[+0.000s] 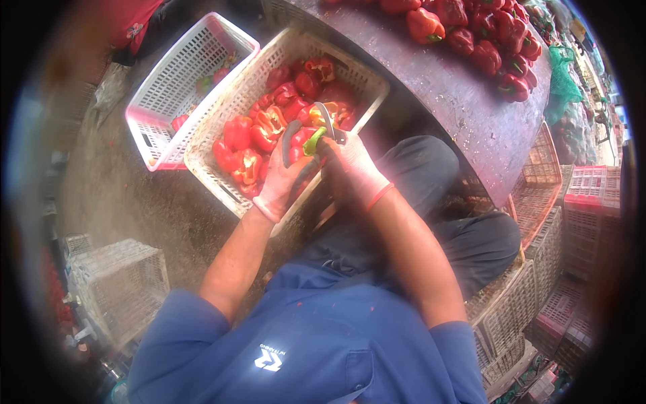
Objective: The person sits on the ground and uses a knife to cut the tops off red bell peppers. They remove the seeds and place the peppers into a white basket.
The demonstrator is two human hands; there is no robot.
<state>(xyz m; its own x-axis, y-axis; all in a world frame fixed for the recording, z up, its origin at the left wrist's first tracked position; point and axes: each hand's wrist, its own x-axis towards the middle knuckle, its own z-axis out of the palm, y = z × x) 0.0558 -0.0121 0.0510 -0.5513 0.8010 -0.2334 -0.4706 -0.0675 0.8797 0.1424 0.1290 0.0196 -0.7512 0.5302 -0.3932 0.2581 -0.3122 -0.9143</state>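
Both hands wear pale knit gloves with dark palms, above a plastic crate (217, 184) of red bell peppers, several cut open. My left hand (285, 177) is cupped around a red bell pepper (302, 137), partly hidden by the fingers. A curved metal blade (325, 117) rises from my right hand (348, 154), which is closed on the tool; its handle is hidden. Between the two hands shows a green pepper stem (313, 142), close to the right fingers. Halved peppers (267, 129) with pale seeds lie in the crate.
A white and pink crate (171, 86) with a few scraps stands beyond. At upper right, whole red peppers (484, 55) are piled on a metal table (429, 76). Stacked crates (520, 298) stand at right, an empty-looking crate (121, 288) at lower left. Another person's red garment (133, 25) shows at top left.
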